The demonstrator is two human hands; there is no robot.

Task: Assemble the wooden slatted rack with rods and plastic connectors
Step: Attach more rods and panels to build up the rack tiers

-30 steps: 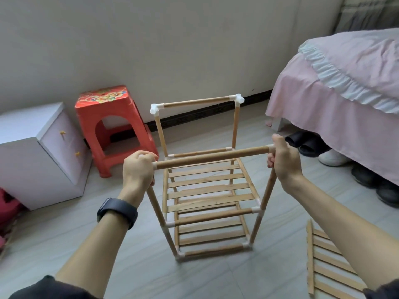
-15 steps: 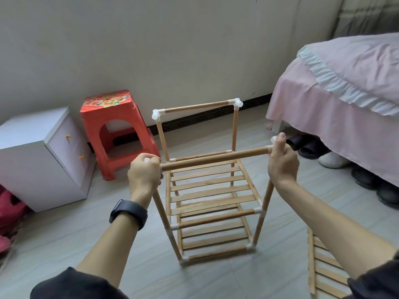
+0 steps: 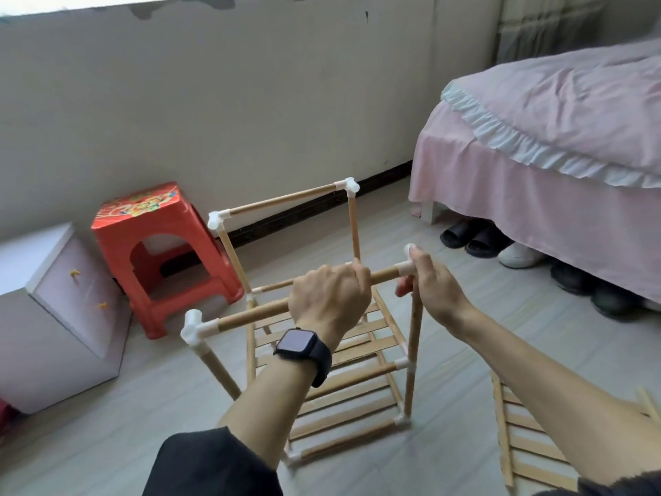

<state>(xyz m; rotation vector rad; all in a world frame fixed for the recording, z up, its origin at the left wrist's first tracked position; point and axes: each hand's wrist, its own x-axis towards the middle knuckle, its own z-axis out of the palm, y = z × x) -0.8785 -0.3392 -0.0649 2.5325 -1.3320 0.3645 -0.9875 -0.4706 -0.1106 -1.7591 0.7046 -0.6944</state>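
Grey floor tiles [image 3: 107,424] carry the rack [image 3: 357,381] at frame centre — left hand [image 3: 329,298] grips its near top rod [image 3: 250,315], right hand [image 3: 436,288] clasps the white connector [image 3: 406,269] at the rod's right end.

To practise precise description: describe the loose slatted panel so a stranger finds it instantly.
Find the pink bed on the right, then drop to the floor nearest the camera. The slatted panel lies flat there, right of the standing rack. Unlike the rack's shelves, no rods hold it.
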